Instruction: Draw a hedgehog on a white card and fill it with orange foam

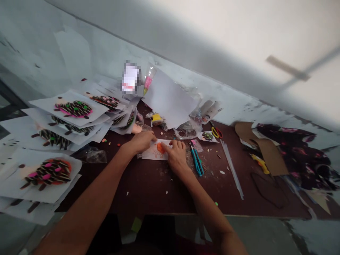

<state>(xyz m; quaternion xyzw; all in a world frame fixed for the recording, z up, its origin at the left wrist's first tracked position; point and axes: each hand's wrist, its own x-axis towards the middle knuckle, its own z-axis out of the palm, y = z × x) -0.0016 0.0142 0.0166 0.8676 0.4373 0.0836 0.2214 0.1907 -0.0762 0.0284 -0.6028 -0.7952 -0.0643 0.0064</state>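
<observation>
A small white card [149, 153] with a drawn outline lies on the dark red table [148, 191]. Orange clay [160, 147] is on the card, and a finger of my right hand [177, 156] presses at its right edge, the other fingers bent above the card. At the card's upper left corner rests my left hand [142, 141], its fingers curled together; whether anything is between them is too small to tell. Teal-handled pliers [197, 161] lie just right of my right hand. Peach clay [137, 128] sits behind my left hand.
Stacked sheets with clay hedgehogs [74, 109] fill the left side. Behind are white paper [170, 97], a pixelated phone-like object [131, 78] and plastic bags. To the right lie scissors [216, 131], glue sticks [232, 170], a yellow glue gun [259, 163], cardboard [271, 156] and dark cloth [305, 152].
</observation>
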